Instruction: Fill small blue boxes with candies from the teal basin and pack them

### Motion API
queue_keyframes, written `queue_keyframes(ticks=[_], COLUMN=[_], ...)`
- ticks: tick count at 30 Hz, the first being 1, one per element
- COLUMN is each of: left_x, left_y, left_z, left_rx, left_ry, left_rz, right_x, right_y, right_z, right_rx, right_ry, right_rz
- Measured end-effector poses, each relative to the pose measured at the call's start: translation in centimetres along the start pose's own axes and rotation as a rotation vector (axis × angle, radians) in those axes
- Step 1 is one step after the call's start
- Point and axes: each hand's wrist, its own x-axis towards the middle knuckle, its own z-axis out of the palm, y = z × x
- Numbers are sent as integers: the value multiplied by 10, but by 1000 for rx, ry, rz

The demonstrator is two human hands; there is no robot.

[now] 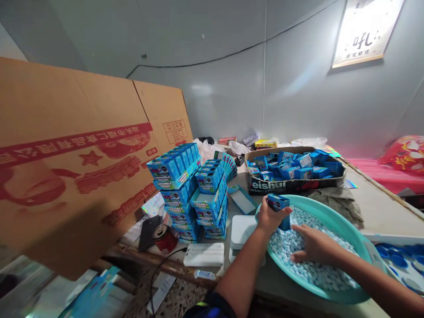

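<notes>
My left hand grips a small blue box upright over the left part of a turquoise basin. Pale blue and white candies fill the basin. Among them, just right of the blue box, rests my right hand, its thumb and fingers spread apart over the candies. Whether any candies lie under its palm is hidden. Close to my left forearm sits a white kitchen scale, partly covered by the arm.
Stacked blue display boxes stand left of the scale. Behind the basin is an open carton heaped with blue boxes. A large brown carton walls off the left. A red can and white power bank lie near the table edge.
</notes>
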Motion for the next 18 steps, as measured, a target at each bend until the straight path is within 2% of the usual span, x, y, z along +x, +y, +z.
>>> queue_keyframes(ticks=[3, 7, 11, 13, 16, 18], left_x=[-5, -6, 1, 6, 10, 9], left_y=[-1, 0, 4, 6, 9, 10], left_z=[1, 1, 5, 7, 9, 9], left_rx=[184, 173, 187, 280, 456, 562], left_ry=[0, -12, -61, -125, -153, -181], left_rz=[159, 222, 269, 325, 408, 435], right_x=[12, 20, 22, 24, 26, 25], right_y=[-2, -1, -1, 2, 8, 8], right_z=[-1, -5, -13, -18, -33, -45], right_rx=[-23, 14, 289, 438, 552, 785], right_ry=[25, 110, 299, 431, 531, 613], right_rz=[17, 40, 23, 55, 136, 161])
